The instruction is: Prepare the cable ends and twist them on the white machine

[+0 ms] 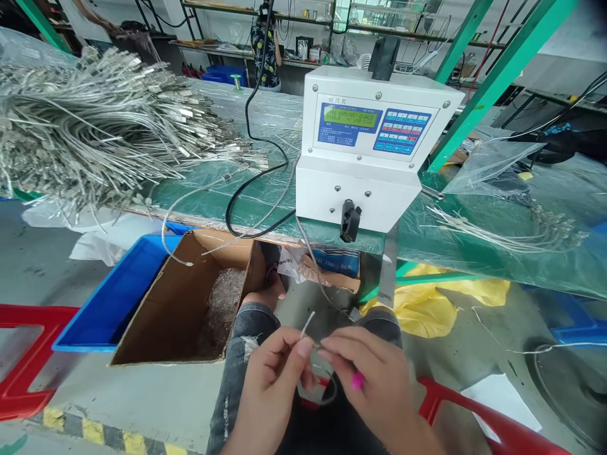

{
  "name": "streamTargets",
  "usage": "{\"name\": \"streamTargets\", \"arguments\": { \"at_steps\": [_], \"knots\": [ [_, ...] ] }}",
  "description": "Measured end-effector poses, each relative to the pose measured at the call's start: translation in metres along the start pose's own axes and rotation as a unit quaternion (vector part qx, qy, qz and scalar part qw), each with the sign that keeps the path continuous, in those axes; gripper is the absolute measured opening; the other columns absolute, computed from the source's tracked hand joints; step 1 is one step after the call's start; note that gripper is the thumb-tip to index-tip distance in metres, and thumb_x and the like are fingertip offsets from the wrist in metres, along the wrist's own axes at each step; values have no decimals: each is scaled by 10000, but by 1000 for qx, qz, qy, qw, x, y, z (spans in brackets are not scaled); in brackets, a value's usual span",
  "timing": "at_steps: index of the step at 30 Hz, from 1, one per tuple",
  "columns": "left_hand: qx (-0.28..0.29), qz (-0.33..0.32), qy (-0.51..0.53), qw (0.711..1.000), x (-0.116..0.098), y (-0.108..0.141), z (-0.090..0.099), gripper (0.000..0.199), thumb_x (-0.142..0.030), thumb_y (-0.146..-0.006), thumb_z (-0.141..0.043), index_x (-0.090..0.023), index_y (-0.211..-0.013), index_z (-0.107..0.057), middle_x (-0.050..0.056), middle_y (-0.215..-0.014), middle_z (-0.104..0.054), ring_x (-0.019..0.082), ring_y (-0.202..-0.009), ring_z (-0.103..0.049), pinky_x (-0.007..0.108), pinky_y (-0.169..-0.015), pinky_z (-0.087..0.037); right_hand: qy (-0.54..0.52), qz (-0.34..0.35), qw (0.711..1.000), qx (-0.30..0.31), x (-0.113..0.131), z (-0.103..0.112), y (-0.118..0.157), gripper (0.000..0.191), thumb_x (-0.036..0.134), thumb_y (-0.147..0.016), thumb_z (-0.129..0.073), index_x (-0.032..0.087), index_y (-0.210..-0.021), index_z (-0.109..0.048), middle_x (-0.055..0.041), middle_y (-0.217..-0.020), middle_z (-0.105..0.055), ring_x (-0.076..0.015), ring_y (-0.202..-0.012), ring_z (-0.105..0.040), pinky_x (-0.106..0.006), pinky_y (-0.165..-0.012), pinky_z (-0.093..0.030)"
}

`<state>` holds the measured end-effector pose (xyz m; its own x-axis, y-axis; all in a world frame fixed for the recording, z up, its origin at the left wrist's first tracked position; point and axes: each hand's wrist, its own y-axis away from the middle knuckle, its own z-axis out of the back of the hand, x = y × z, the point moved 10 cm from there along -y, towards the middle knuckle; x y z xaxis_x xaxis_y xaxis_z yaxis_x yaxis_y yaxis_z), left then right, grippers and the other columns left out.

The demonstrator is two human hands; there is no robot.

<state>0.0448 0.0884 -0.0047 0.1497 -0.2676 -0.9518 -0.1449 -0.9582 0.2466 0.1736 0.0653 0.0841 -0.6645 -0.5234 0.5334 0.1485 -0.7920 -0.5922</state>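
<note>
Between finger and thumb, my left hand (277, 385) pinches a thin pale cable (308, 323), its short end pointing up. The rest of that cable curves in a loop below the fingers, over my lap. My right hand (372, 379) is closed close beside it, its fingertips at the cable's loop. A small bright pink end (357, 380) shows among the right fingers; what it belongs to is hidden. Both hands are low in front of the bench, below a white machine (363, 145) with a display, a keypad and a black fitting on its front.
A big heap of cables (118, 126) covers the bench's left part; a smaller bundle (516, 230) lies right. Below left stand an open cardboard box (161, 316) and a blue bin (104, 309). A black cord (247, 117) hangs by the machine. Another person (265, 47) is behind.
</note>
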Motion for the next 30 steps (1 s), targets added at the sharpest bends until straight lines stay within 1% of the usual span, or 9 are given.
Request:
{"name": "streamTargets", "arguments": {
  "at_steps": [5,12,16,18,20,21,23,26,30],
  "knots": [
    [4,-19,-7,1000,-4,-1,0,288,-434,-898,-640,-204,-725,-657,-42,-550,-593,124,-515,-558,232,-529,-461,-29,-29,999,1,-5,2,-2,134,206,-955,-583,192,-845,-657,4,-749,-709,-109,-653,-668,-207,-590,-473],
    [19,-17,-7,1000,0,1,-6,250,-400,-915,-630,-211,-756,-671,-41,-579,-611,108,-543,-565,205,-553,-461,-3,-52,998,29,-11,-3,3,254,205,-978,-473,188,-758,-599,4,-665,-636,-114,-574,-594,-229,-528,-397],
    [24,-7,2,1000,3,2,-10,261,-418,-912,-627,-209,-764,-676,-37,-569,-606,111,-531,-557,209,-539,-458,-7,-71,997,36,-19,-1,8,322,226,-1004,-429,194,-721,-580,1,-643,-617,-114,-565,-598,-220,-522,-415],
    [17,-4,5,1000,3,2,-8,276,-433,-906,-629,-207,-754,-672,-36,-558,-601,111,-518,-549,210,-528,-454,-7,-65,997,30,-20,2,8,317,343,-1023,-446,193,-801,-615,-21,-740,-669,-121,-634,-650,-214,-541,-460],
    [9,-3,9,1000,3,2,-7,292,-449,-896,-636,-204,-742,-670,-37,-553,-591,109,-509,-536,209,-518,-448,12,-38,999,29,-16,4,8,309,456,-999,-493,188,-975,-646,-58,-908,-717,-144,-782,-708,-214,-594,-516],
    [9,-1,10,1000,3,2,-7,299,-456,-890,-642,-200,-738,-670,-35,-555,-587,108,-508,-531,208,-516,-447,25,-20,999,31,-12,3,8,309,465,-985,-522,188,-1056,-642,-70,-976,-725,-151,-843,-719,-214,-616,-533],
    [12,7,12,1000,5,3,-9,315,-473,-872,-660,-190,-734,-672,-30,-557,-583,109,-508,-527,209,-512,-444,37,8,999,32,-7,1,10,202,358,-987,-557,205,-1088,-643,-53,-977,-739,-143,-842,-728,-210,-630,-543],
    [15,32,22,999,11,4,-13,359,-510,-840,-682,-173,-716,-657,-24,-536,-568,114,-494,-523,215,-500,-440,19,16,1000,13,-6,0,13,93,205,-970,-571,218,-989,-660,-15,-860,-753,-128,-720,-724,-214,-629,-545],
    [6,31,34,999,15,4,-12,406,-555,-821,-683,-165,-712,-651,-26,-514,-538,106,-475,-498,211,-488,-422,-3,25,1000,2,-5,-1,13,74,205,-960,-581,210,-923,-646,2,-773,-756,-128,-645,-715,-210,-605,-534]
  ]
}}
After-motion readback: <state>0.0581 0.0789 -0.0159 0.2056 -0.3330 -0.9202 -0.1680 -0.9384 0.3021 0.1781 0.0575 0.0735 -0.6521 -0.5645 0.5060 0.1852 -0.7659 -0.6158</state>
